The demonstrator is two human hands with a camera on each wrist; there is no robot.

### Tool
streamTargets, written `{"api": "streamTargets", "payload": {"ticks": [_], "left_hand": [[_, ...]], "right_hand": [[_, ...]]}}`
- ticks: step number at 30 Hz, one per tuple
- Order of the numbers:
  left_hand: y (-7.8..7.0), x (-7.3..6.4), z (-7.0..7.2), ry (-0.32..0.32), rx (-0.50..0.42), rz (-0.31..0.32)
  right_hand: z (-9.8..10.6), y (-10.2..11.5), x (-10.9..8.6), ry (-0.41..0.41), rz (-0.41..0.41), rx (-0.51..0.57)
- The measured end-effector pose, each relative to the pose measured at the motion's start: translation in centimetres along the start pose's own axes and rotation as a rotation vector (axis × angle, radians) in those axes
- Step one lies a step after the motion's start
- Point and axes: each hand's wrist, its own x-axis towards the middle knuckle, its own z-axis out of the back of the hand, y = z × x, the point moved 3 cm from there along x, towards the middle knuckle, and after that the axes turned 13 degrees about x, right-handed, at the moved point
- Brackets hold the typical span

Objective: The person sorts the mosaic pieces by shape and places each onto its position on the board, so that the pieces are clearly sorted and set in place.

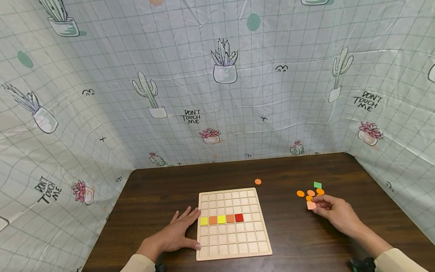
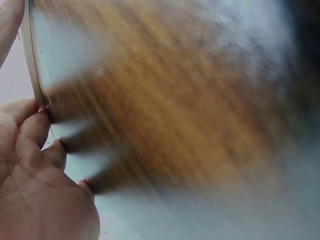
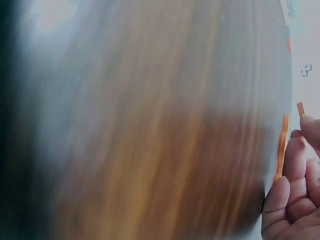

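Wooden board (image 1: 222, 249) right up front on the tabletop (image 1: 153, 192), left hand (image 1: 175, 231) at its left edge, fingers spread wide. How far along is this?

Pretty early imo. Five coloured squares (image 1: 221, 219) sit in one middle row, with two bare cells to their right. Every other row's bare too.

And the right hand (image 1: 340, 215)?

Well right of the board, thumb and fingers pinched narrow on a pinkish square (image 1: 310, 206). Past that, loose orange discs (image 1: 300, 193), then a green square (image 1: 317, 185). One lone disc (image 1: 258, 181) lies beyond the board, patterned fabric (image 1: 238, 113) behind. None of those are on the grid.

Wrist cams any use?

Right one shows the pinched piece edge-on, so you see its thickness. Left one shows the palm. Only the head view shows the filled row.
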Motion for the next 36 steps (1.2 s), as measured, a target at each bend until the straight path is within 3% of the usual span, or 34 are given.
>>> {"api": "streamTargets", "payload": {"ticks": [22,36], "left_hand": [[0.0,-0.2,0.2,-0.002,-0.022,-0.004],[0.1,0.0,0.2,0.0,-0.006,0.005]], "right_hand": [[-4.0,2.8,0.6,0.073,0.067,0.134],[-6.6,4.7,1.5,0.11,0.096,0.149]]}}
